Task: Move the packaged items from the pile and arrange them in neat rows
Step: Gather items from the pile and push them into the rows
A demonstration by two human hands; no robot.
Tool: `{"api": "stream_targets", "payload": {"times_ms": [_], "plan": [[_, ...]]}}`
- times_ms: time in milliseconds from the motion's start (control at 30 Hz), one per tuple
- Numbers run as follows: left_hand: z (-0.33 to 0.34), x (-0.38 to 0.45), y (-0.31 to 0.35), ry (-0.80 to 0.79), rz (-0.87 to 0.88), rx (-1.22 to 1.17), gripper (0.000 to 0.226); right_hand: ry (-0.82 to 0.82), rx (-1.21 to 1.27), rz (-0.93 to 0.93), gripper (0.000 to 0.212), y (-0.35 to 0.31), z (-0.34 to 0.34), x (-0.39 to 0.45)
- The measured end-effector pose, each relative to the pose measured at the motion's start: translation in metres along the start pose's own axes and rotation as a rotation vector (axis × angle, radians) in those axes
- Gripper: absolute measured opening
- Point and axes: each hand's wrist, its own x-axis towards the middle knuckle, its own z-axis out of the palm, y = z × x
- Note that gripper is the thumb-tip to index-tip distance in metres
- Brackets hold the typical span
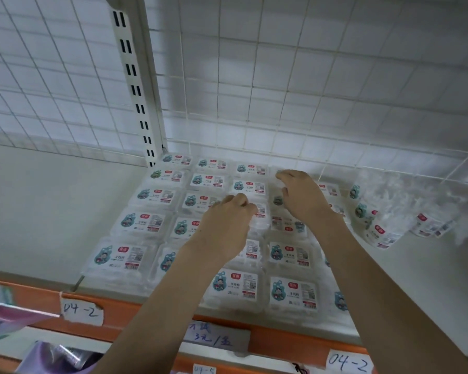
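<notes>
We see clear packaged items (125, 256) lying flat in rows on the white shelf (38, 211) — labels up, long sides across — while our left hand (224, 225) and right hand (300, 195), fingers curled, rest on middle packs — grip uncertain — near the pile (384, 225)

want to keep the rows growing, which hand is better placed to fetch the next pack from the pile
Right. The right hand is nearer the pile, which lies loose on its side. The left hand rests on the rows.
</notes>
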Motion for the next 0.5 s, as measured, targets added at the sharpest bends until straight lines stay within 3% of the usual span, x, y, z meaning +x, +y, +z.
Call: {"api": "stream_targets", "payload": {"times_ms": [200,500], "plan": [[0.001,-0.019,-0.017,-0.004,0.067,0.036,0.046,0.000,0.086,0.109,0.050,-0.010,-0.001,-0.006],[0.003,-0.022,-0.019,0.024,0.075,-0.002,0.044,-0.006,0.126,0.105,0.048,-0.010,-0.008,-0.007]]}}
